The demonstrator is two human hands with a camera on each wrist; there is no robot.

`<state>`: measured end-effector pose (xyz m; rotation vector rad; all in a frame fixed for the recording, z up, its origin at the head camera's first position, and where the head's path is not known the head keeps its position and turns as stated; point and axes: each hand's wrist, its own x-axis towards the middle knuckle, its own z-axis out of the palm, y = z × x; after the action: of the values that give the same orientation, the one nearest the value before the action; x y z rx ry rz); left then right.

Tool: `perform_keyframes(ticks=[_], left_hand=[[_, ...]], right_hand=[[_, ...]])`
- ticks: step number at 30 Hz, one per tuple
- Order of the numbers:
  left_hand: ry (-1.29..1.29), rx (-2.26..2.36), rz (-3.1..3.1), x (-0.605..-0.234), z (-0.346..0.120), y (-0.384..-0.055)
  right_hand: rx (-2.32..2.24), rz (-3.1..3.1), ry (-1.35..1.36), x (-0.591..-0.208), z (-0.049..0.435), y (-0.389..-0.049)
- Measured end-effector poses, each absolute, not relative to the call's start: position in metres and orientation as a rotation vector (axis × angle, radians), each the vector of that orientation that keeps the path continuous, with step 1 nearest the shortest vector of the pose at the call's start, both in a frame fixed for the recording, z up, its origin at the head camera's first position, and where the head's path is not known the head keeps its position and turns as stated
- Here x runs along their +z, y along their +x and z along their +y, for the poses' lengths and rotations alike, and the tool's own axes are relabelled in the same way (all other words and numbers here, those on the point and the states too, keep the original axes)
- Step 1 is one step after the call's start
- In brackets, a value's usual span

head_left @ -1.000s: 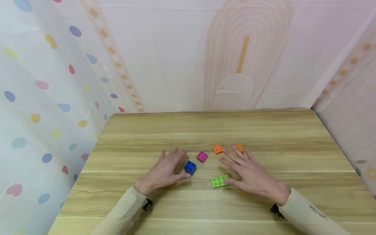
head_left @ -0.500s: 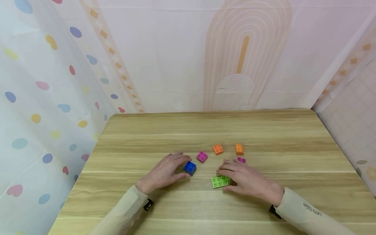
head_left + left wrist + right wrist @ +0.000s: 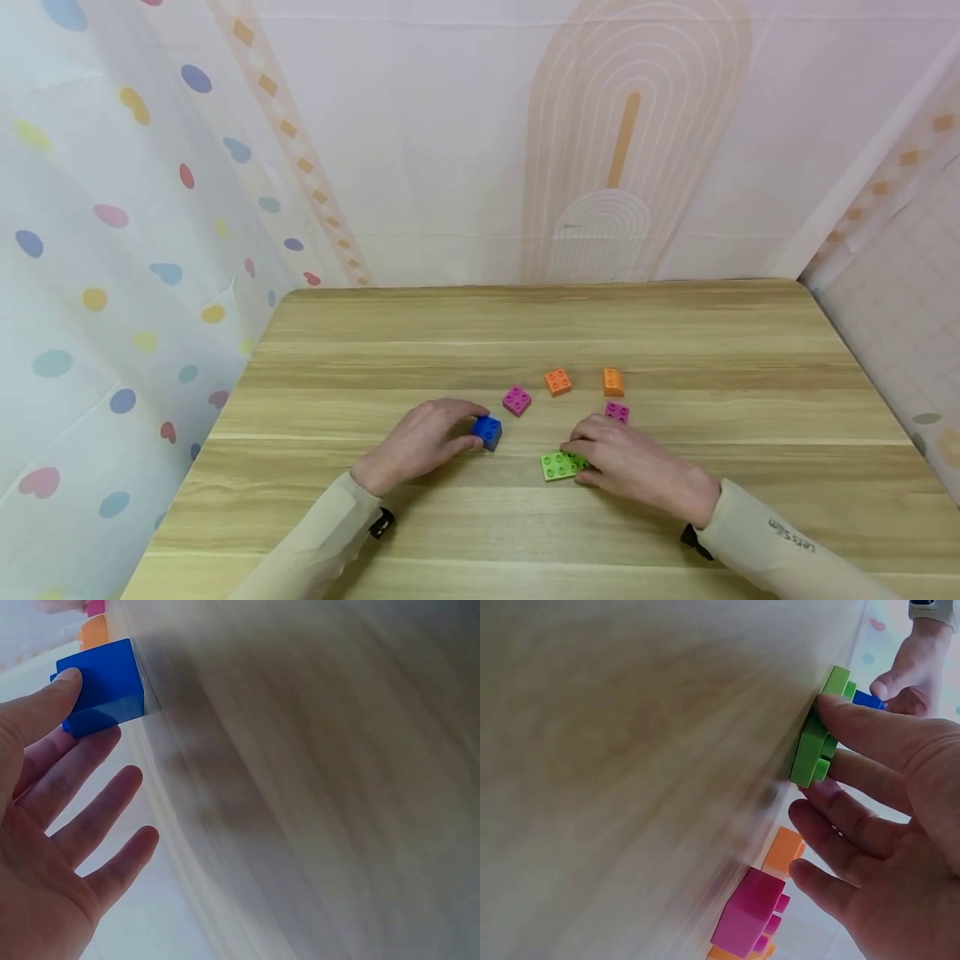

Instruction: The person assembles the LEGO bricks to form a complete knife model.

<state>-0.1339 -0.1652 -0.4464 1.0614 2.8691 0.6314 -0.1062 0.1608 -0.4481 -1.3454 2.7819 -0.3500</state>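
Note:
My left hand (image 3: pixel 420 443) pinches a square blue toy brick (image 3: pixel 488 432) between thumb and fingers. In the left wrist view the thumb presses one side of the blue brick (image 3: pixel 109 679), while the other fingers are spread below it. My right hand (image 3: pixel 637 465) grips the right part of a long lime-green brick (image 3: pixel 557 467) with studs on top. Seen from the right wrist, the thumb lies on the green brick's side (image 3: pixel 805 754) and fingers reach behind it. Just beyond the right hand's knuckles sits a magenta brick (image 3: pixel 617 412), partly covered in the head view.
Another magenta brick (image 3: pixel 517 401) lies between the hands, a little farther back. Behind it stand a square orange brick (image 3: pixel 558 382) and, to the right, an orange brick with a curved side (image 3: pixel 612 382). The wooden table (image 3: pixel 420 333) ends at a patterned curtain (image 3: pixel 450 167).
Both hands have drawn their fingers in from a spread pose, the left onto the blue brick, the right onto the green one. The right hand's withdrawal has uncovered the curved orange and magenta bricks.

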Motion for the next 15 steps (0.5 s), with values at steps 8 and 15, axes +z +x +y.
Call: perform_keyframes(ticks=[8,15], left_hand=[[0.960,0.666,2.858,-0.446,-0.158,-0.129],[0.941,0.739,2.843,-0.448,-0.152,-0.127]], right_hand=[[-0.406,2.855,-1.229,-0.443,0.163,-0.108],[-0.526,2.935,-1.231,-0.440,0.170,-0.111]])
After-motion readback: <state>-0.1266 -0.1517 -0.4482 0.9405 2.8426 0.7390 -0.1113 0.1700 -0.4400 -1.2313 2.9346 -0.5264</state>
